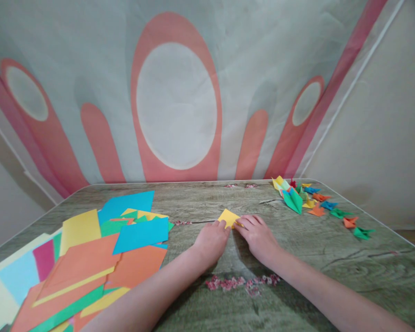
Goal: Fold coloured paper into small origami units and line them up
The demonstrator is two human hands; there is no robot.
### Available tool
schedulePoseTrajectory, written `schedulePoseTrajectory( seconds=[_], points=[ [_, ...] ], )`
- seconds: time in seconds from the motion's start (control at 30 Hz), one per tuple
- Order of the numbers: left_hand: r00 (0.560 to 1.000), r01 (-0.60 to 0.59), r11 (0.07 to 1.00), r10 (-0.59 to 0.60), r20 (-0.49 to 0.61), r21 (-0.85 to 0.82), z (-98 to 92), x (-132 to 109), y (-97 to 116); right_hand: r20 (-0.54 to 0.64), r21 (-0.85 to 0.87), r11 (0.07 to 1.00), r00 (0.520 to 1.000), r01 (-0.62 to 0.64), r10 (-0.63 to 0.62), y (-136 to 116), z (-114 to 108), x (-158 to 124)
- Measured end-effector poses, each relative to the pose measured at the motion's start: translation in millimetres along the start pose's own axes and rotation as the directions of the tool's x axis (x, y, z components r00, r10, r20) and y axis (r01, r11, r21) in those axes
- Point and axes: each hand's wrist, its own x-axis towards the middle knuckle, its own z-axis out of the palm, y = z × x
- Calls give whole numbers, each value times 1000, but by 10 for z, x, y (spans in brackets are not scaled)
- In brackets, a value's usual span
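A small piece of yellow origami paper (229, 216) lies at the middle of the table, with one corner pointing away from me. It looks folded, though its near edge is hidden by my fingers. My left hand (211, 240) has its fingers closed at the paper's left and near side. From the right, my right hand (258, 236) grips the paper's right corner, fingers together and bent. Both hands rest low, close to the wood-patterned tabletop (193, 203).
Loose sheets of coloured paper, including an orange sheet (86, 258) and a blue sheet (143, 234), spread over the table's left side. At the right back lie several small folded paper figures, among them a green folded figure (293, 201). A printed backdrop (176, 106) rises behind the table.
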Motion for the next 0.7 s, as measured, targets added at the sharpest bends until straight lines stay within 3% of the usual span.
schedulePoseTrajectory(
  seconds=[0.37, 0.7],
  points=[
    [1000, 3, 1000, -3, 16, 20, -27, 18, -4, 105, 37, 999, 994, 11, -15, -47, -23, 60],
    [998, -12, 1000, 10, 59, 27, -115, 3, -81, 120, 37, 999, 993, 13, -17, -50, -52, 48]
  ],
)
